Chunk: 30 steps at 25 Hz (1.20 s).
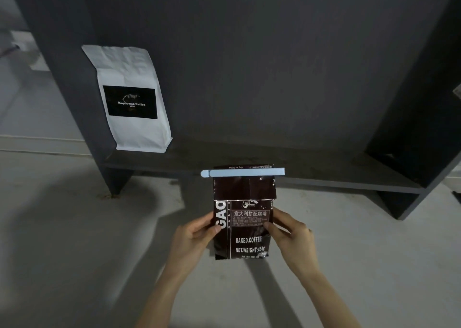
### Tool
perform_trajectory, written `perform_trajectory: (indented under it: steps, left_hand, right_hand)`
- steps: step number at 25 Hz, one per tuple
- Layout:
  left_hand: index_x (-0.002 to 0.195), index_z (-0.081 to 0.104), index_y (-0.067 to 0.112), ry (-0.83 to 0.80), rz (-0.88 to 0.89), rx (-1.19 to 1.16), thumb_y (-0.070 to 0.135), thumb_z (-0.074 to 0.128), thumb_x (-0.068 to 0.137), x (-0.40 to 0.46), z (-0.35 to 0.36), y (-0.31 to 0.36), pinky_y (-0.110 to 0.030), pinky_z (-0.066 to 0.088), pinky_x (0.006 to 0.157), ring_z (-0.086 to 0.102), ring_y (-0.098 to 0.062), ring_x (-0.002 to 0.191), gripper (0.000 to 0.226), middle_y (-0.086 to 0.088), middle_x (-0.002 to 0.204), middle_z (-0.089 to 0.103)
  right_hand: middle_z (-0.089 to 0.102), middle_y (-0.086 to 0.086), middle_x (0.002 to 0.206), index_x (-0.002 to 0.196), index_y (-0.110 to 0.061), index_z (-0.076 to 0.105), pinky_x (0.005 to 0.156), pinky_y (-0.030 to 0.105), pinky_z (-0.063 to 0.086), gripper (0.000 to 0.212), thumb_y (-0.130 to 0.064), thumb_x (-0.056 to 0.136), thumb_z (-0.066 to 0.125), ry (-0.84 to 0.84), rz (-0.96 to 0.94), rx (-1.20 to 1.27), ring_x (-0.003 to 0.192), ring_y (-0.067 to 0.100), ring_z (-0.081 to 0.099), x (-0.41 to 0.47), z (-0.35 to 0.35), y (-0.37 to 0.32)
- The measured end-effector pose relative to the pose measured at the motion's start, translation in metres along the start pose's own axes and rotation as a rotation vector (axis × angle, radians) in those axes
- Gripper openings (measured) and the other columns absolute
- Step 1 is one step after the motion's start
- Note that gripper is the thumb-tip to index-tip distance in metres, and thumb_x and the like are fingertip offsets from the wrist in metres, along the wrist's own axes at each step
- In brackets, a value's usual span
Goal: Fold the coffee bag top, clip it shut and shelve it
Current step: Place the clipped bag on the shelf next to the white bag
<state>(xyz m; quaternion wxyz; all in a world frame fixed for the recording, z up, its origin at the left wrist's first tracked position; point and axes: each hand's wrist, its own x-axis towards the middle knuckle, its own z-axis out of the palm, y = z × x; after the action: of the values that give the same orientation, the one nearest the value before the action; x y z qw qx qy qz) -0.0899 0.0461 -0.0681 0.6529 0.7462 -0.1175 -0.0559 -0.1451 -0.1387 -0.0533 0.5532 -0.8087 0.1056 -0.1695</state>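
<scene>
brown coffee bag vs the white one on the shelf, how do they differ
The brown coffee bag is dark and glossy; the white coffee bag is matte with a black label. The brown bag has a pale blue clip across its folded top; the white bag shows no clip. The brown bag is held in front of the shelf by the left hand and right hand; the white bag stands on it, leaning back. Both are upright.
</scene>
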Motion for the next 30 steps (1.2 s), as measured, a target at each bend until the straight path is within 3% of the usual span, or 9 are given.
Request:
perform_trajectory:
  steps: [3,8,11,14,16,20,24,27,30]
  left_hand:
    - [0.103,0.06,0.036,0.008,0.043,0.031,0.008,0.06,0.079,0.02,-0.018,0.022,-0.002,0.046,0.075,0.06,0.013,0.089,0.037,0.035,0.079,0.067]
    - [0.096,0.056,0.047,0.044,0.208,0.138,0.009,0.056,0.082,0.057,-0.046,0.06,-0.004,0.048,0.074,0.06,0.015,0.088,0.04,0.044,0.075,0.062]
    - [0.105,0.057,0.038,0.073,0.262,0.175,0.01,0.054,0.084,0.086,-0.063,0.072,-0.003,0.047,0.073,0.059,0.017,0.087,0.035,0.041,0.077,0.063]
    - [0.121,0.052,0.018,0.112,0.294,0.191,0.011,0.052,0.085,0.117,-0.078,0.079,-0.003,0.047,0.074,0.058,0.018,0.086,0.036,0.017,0.101,0.065]
    - [0.123,0.05,0.015,0.136,0.293,0.171,0.009,0.051,0.085,0.136,-0.084,0.083,-0.001,0.046,0.073,0.057,0.021,0.083,0.038,0.008,0.107,0.062]
    - [0.121,0.053,0.015,0.229,0.301,0.214,0.008,0.052,0.085,0.172,-0.093,0.08,0.005,0.041,0.069,0.056,0.022,0.077,0.037,0.009,0.102,0.06]
    - [0.119,0.054,0.012,0.294,0.272,0.266,0.011,0.048,0.088,0.188,-0.088,0.052,0.004,0.041,0.065,0.059,-0.007,0.093,0.032,0.004,0.101,0.062]
    - [0.116,0.056,0.013,0.322,0.256,0.261,0.014,0.046,0.089,0.192,-0.086,0.042,0.004,0.04,0.065,0.056,-0.003,0.089,0.029,0.006,0.1,0.061]
    - [0.118,0.055,0.013,0.309,0.258,0.278,0.015,0.045,0.089,0.195,-0.088,0.041,0.004,0.04,0.065,0.055,-0.002,0.089,0.03,0.006,0.102,0.06]
  right_hand:
    - [0.062,-0.013,0.104,0.105,-0.017,0.065,0.067,-0.007,0.038,0.032,0.0,0.078,0.061,-0.014,-0.088,-0.006,0.081,-0.023,0.055,0.025,0.006,-0.024]
    - [0.065,-0.003,0.106,0.107,-0.017,0.064,0.078,0.002,0.044,0.03,-0.006,0.079,0.061,-0.037,-0.185,-0.042,0.092,0.006,0.061,0.077,0.021,-0.062]
    - [0.066,-0.002,0.103,0.107,-0.017,0.064,0.077,-0.002,0.041,0.03,-0.006,0.079,0.062,-0.025,-0.23,-0.041,0.089,0.007,0.06,0.108,0.036,-0.081]
    - [0.067,0.004,0.111,0.109,-0.017,0.063,0.081,0.001,0.041,0.03,-0.009,0.08,0.062,-0.015,-0.251,-0.044,0.095,0.009,0.059,0.138,0.053,-0.093]
    - [0.066,0.006,0.113,0.11,-0.016,0.062,0.076,-0.005,0.039,0.03,-0.009,0.081,0.061,-0.004,-0.259,-0.033,0.093,0.007,0.058,0.156,0.064,-0.097]
    - [0.065,0.006,0.114,0.112,-0.015,0.06,0.072,-0.008,0.038,0.031,-0.007,0.081,0.059,-0.011,-0.267,0.001,0.09,0.003,0.057,0.188,0.082,-0.096]
    - [0.065,0.006,0.116,0.114,-0.014,0.059,0.075,-0.006,0.039,0.032,-0.007,0.083,0.057,0.008,-0.273,-0.028,0.095,0.006,0.059,0.198,0.105,-0.074]
    - [0.064,0.007,0.115,0.116,-0.012,0.057,0.077,-0.004,0.04,0.032,-0.008,0.084,0.055,0.048,-0.297,-0.043,0.094,0.009,0.061,0.2,0.113,-0.063]
    - [0.064,0.007,0.115,0.117,-0.012,0.055,0.084,0.01,0.047,0.033,-0.009,0.085,0.054,0.05,-0.315,-0.048,0.096,0.01,0.061,0.2,0.114,-0.063]
